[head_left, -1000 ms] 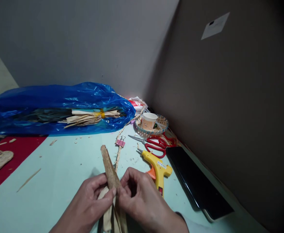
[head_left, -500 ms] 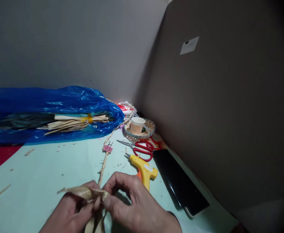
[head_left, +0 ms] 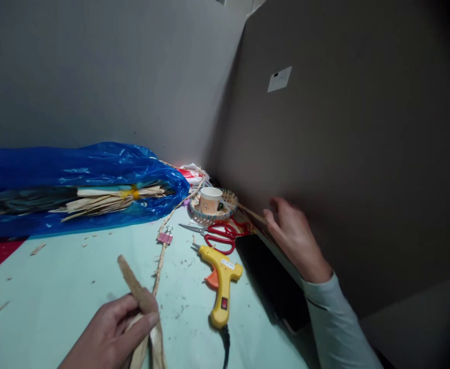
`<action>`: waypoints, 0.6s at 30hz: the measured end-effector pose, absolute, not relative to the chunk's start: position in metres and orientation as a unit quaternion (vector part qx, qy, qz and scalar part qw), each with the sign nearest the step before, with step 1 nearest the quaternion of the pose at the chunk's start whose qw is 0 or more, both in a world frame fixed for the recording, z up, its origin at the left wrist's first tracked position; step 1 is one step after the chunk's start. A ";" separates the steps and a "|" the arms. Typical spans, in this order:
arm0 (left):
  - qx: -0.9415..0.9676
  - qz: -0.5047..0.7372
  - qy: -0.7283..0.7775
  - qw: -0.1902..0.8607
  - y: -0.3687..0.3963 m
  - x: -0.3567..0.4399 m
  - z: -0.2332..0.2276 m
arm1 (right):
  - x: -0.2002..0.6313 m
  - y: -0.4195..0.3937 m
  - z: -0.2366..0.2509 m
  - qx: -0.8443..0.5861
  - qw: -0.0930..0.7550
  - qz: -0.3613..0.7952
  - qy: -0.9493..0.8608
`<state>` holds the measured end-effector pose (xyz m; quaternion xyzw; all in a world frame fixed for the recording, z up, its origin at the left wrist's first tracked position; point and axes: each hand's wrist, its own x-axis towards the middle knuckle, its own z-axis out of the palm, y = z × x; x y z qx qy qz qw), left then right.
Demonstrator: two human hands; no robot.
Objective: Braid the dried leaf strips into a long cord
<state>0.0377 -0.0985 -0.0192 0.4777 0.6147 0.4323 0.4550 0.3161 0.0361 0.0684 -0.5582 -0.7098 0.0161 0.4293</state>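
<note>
My left hand (head_left: 111,328) is closed, thumb against fingers, pinching flat dried fibre strips (head_left: 132,279) at the near end of a twisted fibre cord (head_left: 158,271). One strip sticks up and others hang below the hand. A pink binder clip (head_left: 165,238) grips the cord farther up. My right hand (head_left: 296,238) is over by the dark panel, its fingers closed on the end of a thin pale strip (head_left: 252,212) that runs back to the woven basket (head_left: 230,200).
A yellow glue gun (head_left: 221,282) with a black cable lies mid-table. Beyond it are red-handled scissors (head_left: 220,238), a black phone-like slab (head_left: 273,282) and a paper cup (head_left: 210,201) in the basket. A blue plastic bag (head_left: 105,159) holds a tied bundle of dried strips (head_left: 109,202).
My right hand has let go of the strips at my left hand and moved right and away, taking hold of a thin strip. My left hand keeps its hold, with one strip now pointing up.
</note>
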 end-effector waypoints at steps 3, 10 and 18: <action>0.478 0.432 0.604 0.469 -0.100 0.039 -0.013 | 0.280 0.018 0.058 -0.492 0.435 0.034 -0.753; 0.513 0.403 0.577 0.492 -0.098 0.040 -0.006 | 0.190 -0.040 0.030 -0.248 0.261 0.281 -0.890; 0.453 0.390 0.554 0.579 -0.103 0.037 -0.012 | 0.198 -0.035 0.032 -0.305 0.298 0.392 -0.815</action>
